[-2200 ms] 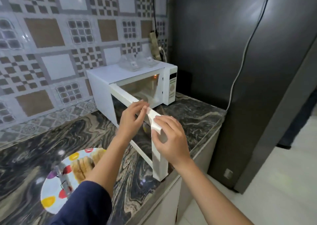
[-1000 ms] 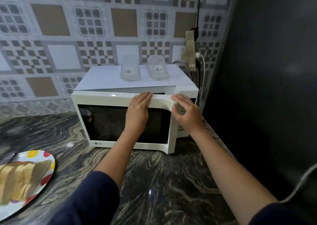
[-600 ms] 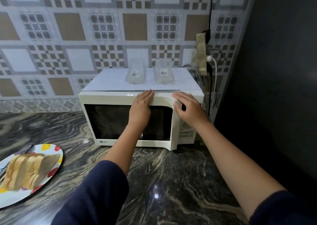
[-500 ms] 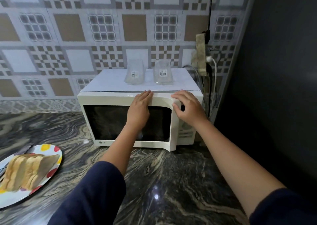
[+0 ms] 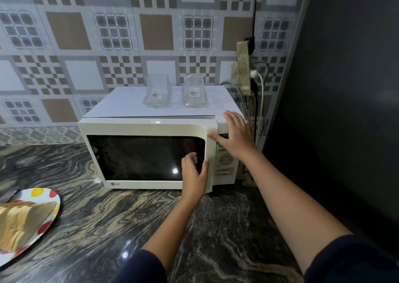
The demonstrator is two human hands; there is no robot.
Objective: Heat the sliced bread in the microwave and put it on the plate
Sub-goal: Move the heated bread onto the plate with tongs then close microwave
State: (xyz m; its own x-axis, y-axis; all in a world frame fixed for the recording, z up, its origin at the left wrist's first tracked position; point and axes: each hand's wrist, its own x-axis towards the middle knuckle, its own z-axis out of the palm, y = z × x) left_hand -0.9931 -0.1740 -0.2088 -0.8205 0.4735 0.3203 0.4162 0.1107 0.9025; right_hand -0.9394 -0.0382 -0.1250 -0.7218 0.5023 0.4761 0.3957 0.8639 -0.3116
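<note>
Finds the sliced bread [image 5: 19,224] on the plate [image 5: 46,193] well left of the shut microwave [image 5: 129,105], nearer the left grip [image 5: 194,177], curled empty against the door [image 5: 140,155], than the right grip [image 5: 235,135], spread flat on its top corner.

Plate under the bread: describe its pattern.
White plate with red and yellow spots; head view.

View: one, head-worn, wide-angle. Facing: forward and down. Covers: microwave [image 5: 151,127] front and top, tabletop [image 5: 216,228] before it, tiled wall [image 5: 151,32] behind. Range: near; wearer's forearms [image 5: 291,196] enter from bottom edge.
</note>
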